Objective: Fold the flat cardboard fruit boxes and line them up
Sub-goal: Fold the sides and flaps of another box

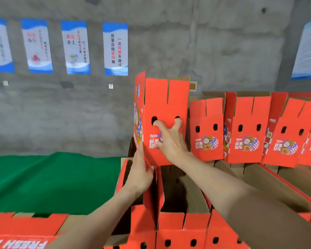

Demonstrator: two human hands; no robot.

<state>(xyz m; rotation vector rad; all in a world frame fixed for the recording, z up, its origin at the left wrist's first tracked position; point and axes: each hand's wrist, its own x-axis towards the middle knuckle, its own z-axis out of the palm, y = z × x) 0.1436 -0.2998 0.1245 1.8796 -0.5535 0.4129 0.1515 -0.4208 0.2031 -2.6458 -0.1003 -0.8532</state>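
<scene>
Head view: The right hand (169, 139) was spread flat against the front face of the raised box (162, 112), with two fingertips hooked into the two oval holes of that face; this grip let the hand steer the box without crushing the panel. The left hand (141, 172) was partly closed, its fingers pressed along the lower left edge of the same box, apparently to steady the corner while the box was set down. The raised box stood at the left end of the back row of boxes (248, 128), tilted slightly and higher than its neighbours, just beside the nearest one. Judged from this, the box was being lined up as the next unit in that row.

The raised box was red printed cardboard, erected, with its slotted top flaps standing open and brown board showing inside. A cartoon figure and a logo were printed on its faces. A front row of open boxes (183, 229) stood below the arms. A green surface (43, 177) lay to the left, and posters (115, 49) hung on the concrete wall (214, 51)
</scene>
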